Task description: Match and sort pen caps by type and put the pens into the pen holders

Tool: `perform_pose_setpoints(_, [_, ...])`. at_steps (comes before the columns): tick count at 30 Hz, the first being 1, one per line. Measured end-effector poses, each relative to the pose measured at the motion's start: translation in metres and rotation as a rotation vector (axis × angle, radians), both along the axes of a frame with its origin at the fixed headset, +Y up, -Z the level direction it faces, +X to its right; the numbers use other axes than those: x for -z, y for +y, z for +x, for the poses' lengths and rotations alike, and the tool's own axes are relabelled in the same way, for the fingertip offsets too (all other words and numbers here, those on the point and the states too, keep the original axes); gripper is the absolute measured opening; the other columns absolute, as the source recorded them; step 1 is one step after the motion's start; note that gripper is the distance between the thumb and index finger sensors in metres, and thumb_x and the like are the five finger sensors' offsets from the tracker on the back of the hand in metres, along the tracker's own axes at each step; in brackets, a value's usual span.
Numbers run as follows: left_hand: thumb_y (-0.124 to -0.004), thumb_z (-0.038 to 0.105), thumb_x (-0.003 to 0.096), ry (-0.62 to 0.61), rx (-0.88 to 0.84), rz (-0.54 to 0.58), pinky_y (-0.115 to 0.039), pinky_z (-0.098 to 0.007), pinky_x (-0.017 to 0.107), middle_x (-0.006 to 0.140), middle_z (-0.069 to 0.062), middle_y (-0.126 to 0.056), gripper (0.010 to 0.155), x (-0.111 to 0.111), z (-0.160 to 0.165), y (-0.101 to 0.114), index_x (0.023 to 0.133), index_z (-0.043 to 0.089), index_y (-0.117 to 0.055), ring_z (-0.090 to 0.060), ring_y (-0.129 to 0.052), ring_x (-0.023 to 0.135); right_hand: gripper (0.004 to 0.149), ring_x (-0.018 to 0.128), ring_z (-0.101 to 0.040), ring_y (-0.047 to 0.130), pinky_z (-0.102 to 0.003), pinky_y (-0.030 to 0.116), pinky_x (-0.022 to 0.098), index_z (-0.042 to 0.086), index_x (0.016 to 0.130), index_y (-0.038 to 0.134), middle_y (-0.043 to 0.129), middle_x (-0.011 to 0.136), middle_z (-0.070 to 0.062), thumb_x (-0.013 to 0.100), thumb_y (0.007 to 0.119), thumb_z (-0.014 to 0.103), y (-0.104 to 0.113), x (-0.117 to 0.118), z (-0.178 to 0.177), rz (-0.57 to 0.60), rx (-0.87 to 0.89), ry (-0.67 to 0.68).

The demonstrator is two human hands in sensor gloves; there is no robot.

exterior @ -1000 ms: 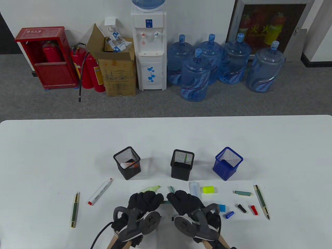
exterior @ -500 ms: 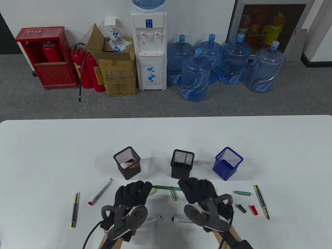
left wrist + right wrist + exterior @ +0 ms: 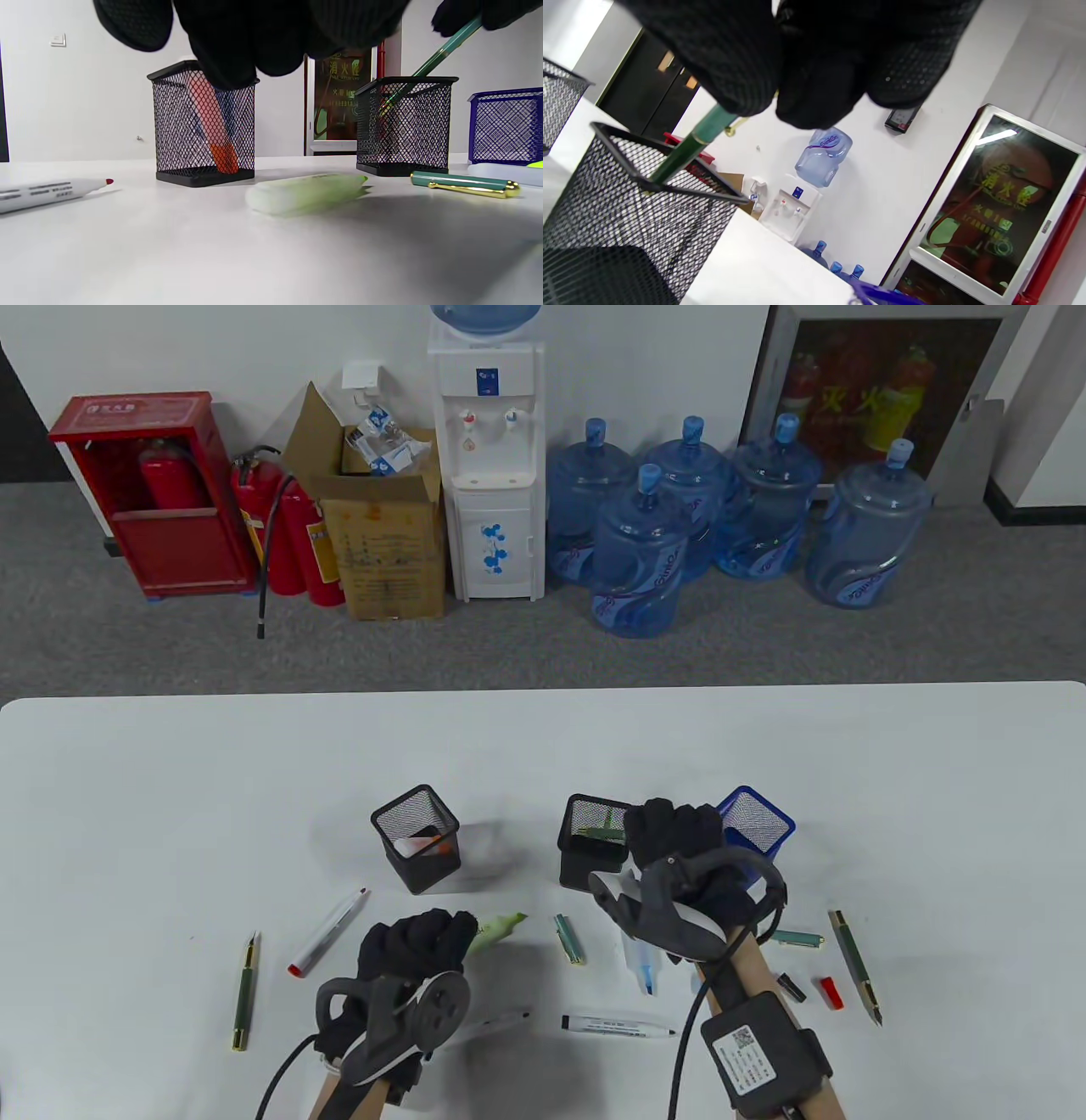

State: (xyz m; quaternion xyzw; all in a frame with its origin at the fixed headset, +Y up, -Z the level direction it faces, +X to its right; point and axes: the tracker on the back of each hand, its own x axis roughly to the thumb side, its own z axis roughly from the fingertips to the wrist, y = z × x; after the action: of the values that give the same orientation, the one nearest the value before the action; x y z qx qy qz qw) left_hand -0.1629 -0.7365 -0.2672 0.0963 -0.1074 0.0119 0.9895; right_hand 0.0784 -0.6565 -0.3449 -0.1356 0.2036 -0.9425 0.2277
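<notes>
1. Since the earlier frames the right hand [image 3: 674, 836] has left the near table and risen to the middle holder [image 3: 594, 848]; the left hand [image 3: 413, 942] has drawn back toward the near left
2. Right hand pinches a green pen [image 3: 689, 148] between curled fingers; the right wrist view shows the grip clearly
3. Pen lies tilted, its upper end in the fingers on the right, its lower end already past the holder's rim and inside the mesh, as the left wrist view shows
4. So the long axis slants down and to the left from the hand into the holder; the coming move, I judge, is simply to let it slide along that line
5. Left hand hangs over the table with fingers loosely curled and nothing in them, just beside the pale green highlighter [image 3: 496, 931]
6. That highlighter lies on its side pointing far-right, nearer the left hand than the right
7. A green cap [image 3: 569, 940] lies between the hands; the left holder [image 3: 416, 848] keeps an orange marker [image 3: 214, 127], and the blue holder [image 3: 764, 823] stands just right of the right hand
8. More pens and caps lie loose on the table [image 3: 170, 780], so much sorting remains
</notes>
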Motion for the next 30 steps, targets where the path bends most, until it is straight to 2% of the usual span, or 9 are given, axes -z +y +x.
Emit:
perform_pose_setpoints(2, [-0.069,0.038,0.0432,0.001,0.011,-0.011,-0.063,-0.061,0.075,0.108,0.001,-0.071,0.060,0.001,0.000,-0.001,0.102,0.037,-0.061,-0.028,-0.085,0.093,0.050,0.055,-0.008,0.104,-0.045,0.091,0.058,0.030,0.087,0.083,0.091,0.081,0.004,0.036,0.085,0.034,-0.008,0.005,-0.009,0.003,-0.036,0.012])
perform_pose_setpoints(6, [-0.069,0.039,0.0429,0.002,0.027,-0.017,-0.063,-0.062,0.075,0.108,0.001,-0.070,0.061,0.001,0.001,-0.003,0.103,0.038,-0.060,-0.028,-0.085,0.094,0.050,0.056,-0.009,0.105,-0.044,0.092,0.057,0.031,0.085,0.085,0.091,0.080,0.004,0.036,0.085,0.037,-0.019,0.011,-0.015,-0.005,0.019,0.015])
perform_pose_setpoints(9, [-0.069,0.039,0.0429,0.007,0.032,-0.019,-0.063,-0.062,0.075,0.108,0.001,-0.071,0.061,0.001,0.001,-0.001,0.103,0.037,-0.060,-0.027,-0.086,0.093,0.062,0.067,-0.015,0.104,-0.045,0.090,0.058,0.029,0.091,0.079,0.087,0.089,0.000,0.034,0.080,0.053,-0.022,0.009,-0.011,-0.029,0.051,0.020])
perform_pose_setpoints(12, [-0.070,0.039,0.0427,0.019,0.023,-0.029,-0.064,-0.061,0.074,0.107,0.001,-0.072,0.061,0.003,-0.002,-0.001,0.103,0.037,-0.061,-0.027,-0.088,0.090,0.070,0.073,-0.018,0.100,-0.047,0.087,0.061,0.029,0.094,0.076,0.083,0.095,-0.001,0.032,0.074,0.061,-0.018,-0.001,0.007,-0.040,0.094,0.027])
perform_pose_setpoints(15, [-0.070,0.040,0.0425,0.032,0.031,-0.033,-0.065,-0.061,0.074,0.105,0.001,-0.074,0.060,0.004,-0.005,-0.002,0.102,0.037,-0.063,-0.026,-0.089,0.087,0.066,0.074,-0.018,0.100,-0.047,0.086,0.061,0.029,0.094,0.076,0.085,0.094,0.000,0.034,0.076,0.057,-0.014,-0.013,0.030,-0.019,0.126,0.005])
perform_pose_setpoints(19, [-0.070,0.040,0.0424,0.043,0.042,-0.033,-0.064,-0.062,0.074,0.105,0.002,-0.076,0.059,0.005,-0.006,-0.001,0.101,0.037,-0.065,-0.026,-0.090,0.087,0.056,0.072,-0.015,0.102,-0.046,0.087,0.060,0.030,0.090,0.079,0.089,0.089,0.004,0.035,0.084,0.043,-0.026,-0.041,0.065,-0.002,0.248,0.004])
perform_pose_setpoints(25, [-0.070,0.040,0.0423,0.063,0.043,-0.039,-0.066,-0.061,0.073,0.103,0.002,-0.079,0.057,0.005,-0.003,0.001,0.100,0.038,-0.067,-0.026,-0.092,0.084,0.053,0.066,-0.013,0.103,-0.045,0.088,0.060,0.030,0.087,0.082,0.093,0.081,0.007,0.035,0.088,0.036,-0.079,-0.073,0.114,-0.060,0.470,-0.018])
perform_pose_setpoints(27, [-0.070,0.041,0.0423,0.074,0.032,-0.050,-0.065,-0.061,0.074,0.102,0.002,-0.080,0.057,0.007,-0.001,0.001,0.100,0.038,-0.067,-0.026,-0.092,0.084,0.049,0.063,-0.010,0.105,-0.044,0.089,0.058,0.032,0.083,0.084,0.096,0.076,0.009,0.035,0.087,0.036,-0.077,-0.075,0.128,-0.036,0.403,-0.053])
perform_pose_setpoints(30, [-0.073,0.044,0.0404,0.069,0.048,-0.042,-0.065,-0.061,0.074,0.101,0.004,-0.083,0.059,0.008,0.002,0.002,0.099,0.040,-0.069,-0.025,-0.092,0.084,0.048,0.062,-0.010,0.105,-0.043,0.089,0.058,0.032,0.082,0.085,0.097,0.074,0.010,0.034,0.088,0.036,-0.072,-0.076,0.139,-0.036,0.522,-0.070])
